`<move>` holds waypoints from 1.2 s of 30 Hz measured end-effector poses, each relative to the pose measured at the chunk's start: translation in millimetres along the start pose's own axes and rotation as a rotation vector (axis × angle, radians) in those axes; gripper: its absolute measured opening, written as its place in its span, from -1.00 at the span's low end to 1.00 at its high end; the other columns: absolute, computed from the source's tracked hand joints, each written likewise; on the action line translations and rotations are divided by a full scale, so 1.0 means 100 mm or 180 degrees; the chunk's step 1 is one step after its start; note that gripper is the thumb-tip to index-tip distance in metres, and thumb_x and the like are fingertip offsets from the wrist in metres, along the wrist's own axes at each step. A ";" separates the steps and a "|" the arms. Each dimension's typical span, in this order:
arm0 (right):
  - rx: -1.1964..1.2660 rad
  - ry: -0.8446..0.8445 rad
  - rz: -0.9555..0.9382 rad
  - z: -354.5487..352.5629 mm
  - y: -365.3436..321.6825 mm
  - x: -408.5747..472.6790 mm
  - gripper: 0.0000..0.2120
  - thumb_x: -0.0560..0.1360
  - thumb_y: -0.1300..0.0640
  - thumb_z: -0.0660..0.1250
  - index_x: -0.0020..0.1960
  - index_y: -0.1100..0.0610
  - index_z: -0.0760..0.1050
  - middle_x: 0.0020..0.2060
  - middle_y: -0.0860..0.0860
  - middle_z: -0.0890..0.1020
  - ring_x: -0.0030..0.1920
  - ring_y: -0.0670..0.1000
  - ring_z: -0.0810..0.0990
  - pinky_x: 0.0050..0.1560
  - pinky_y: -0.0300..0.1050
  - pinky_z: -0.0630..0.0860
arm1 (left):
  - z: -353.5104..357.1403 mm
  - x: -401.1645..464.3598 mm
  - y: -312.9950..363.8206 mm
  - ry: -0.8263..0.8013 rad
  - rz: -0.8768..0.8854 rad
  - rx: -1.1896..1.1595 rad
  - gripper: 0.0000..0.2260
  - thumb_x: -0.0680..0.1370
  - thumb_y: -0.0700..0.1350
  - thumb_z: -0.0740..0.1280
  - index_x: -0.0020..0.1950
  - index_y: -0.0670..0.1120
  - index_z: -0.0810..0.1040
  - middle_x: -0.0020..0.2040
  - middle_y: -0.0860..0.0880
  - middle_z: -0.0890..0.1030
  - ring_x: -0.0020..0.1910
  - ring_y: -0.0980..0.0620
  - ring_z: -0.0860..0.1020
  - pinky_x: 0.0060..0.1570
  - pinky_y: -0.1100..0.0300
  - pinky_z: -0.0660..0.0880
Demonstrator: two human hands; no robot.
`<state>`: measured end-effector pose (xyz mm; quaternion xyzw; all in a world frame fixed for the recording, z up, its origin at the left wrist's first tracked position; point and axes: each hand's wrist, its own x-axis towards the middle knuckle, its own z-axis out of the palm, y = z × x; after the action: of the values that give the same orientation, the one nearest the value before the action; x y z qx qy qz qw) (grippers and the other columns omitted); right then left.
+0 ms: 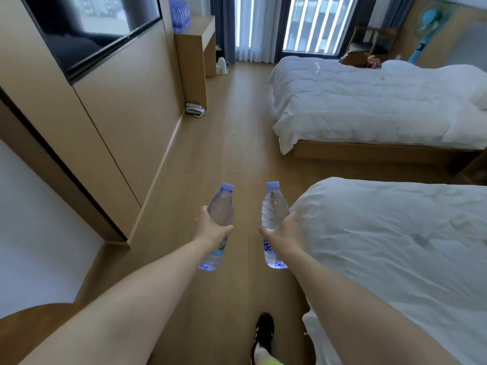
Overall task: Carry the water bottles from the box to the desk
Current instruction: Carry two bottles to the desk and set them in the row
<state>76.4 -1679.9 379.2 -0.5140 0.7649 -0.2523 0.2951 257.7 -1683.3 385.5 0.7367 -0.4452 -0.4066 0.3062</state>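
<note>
Labels on the left bottle [219,227] and right bottle [273,225] are unreadable.

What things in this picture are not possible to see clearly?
Head view:
- Box: not in view.
- Left bottle label: mostly hidden by the left hand.
- Right bottle label: partly hidden by the right hand.
- Bottles on the desk: a blurred purple cluster, too far to count.
- Items on the far bed: too small to identify.
</note>
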 end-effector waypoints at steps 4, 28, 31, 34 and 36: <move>0.0153 0.0001 -0.0082 0.16 -0.17 0.98 -0.51 0.39 -0.04 0.45 0.04 0.13 0.20 -0.06 0.01 0.45 -0.19 -0.01 0.48 -0.40 -0.25 0.26 | 0.24 0.89 0.25 0.0052 -0.0060 -0.0160 -0.36 0.38 -0.16 0.50 0.35 -0.12 0.24 0.19 -0.11 0.47 0.11 -0.10 0.49 0.02 0.10 0.43; 0.0831 -0.0802 0.0011 0.94 -2.58 6.45 -0.36 0.34 -0.08 0.55 0.15 0.17 0.24 -0.12 0.04 0.53 -0.11 0.02 0.63 -0.08 0.01 0.64 | 0.43 6.53 2.45 0.0226 -0.0743 -0.0584 -0.29 0.27 -0.09 0.60 0.23 -0.15 0.24 0.02 -0.06 0.44 -0.05 -0.05 0.45 -0.07 0.14 0.39; 0.0865 -0.0863 -0.0079 1.01 -3.02 7.09 -0.30 0.29 -0.12 0.57 0.17 0.16 0.24 -0.09 0.03 0.53 -0.07 0.02 0.63 -0.04 0.03 0.64 | 0.35 7.25 2.85 0.0091 -0.0716 -0.0449 -0.23 0.27 -0.08 0.60 0.30 -0.18 0.21 0.03 -0.04 0.39 -0.04 -0.02 0.41 -0.07 0.17 0.34; 0.0891 -0.0889 -0.0109 1.05 -3.37 7.68 -0.30 0.30 -0.11 0.57 0.18 0.17 0.24 -0.08 0.03 0.53 -0.07 0.02 0.64 -0.06 0.00 0.65 | 0.33 7.88 3.21 0.0057 -0.0725 -0.0388 -0.17 0.27 -0.07 0.60 0.35 -0.20 0.17 0.15 -0.11 0.43 0.05 -0.05 0.43 -0.01 0.16 0.36; 0.0890 -0.0906 -0.0117 1.12 -3.55 8.09 -0.30 0.32 -0.10 0.56 0.20 0.17 0.23 -0.06 0.05 0.54 -0.05 0.03 0.64 -0.06 0.01 0.65 | 0.34 8.29 3.41 0.0057 -0.0726 -0.0382 -0.16 0.26 -0.07 0.61 0.34 -0.21 0.17 0.23 -0.15 0.45 0.13 -0.09 0.48 0.03 0.15 0.40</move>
<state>141.2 -2568.4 390.5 -0.5123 0.6635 -0.2861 0.4641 315.2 -2578.4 376.0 0.7665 -0.3307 -0.4580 0.3055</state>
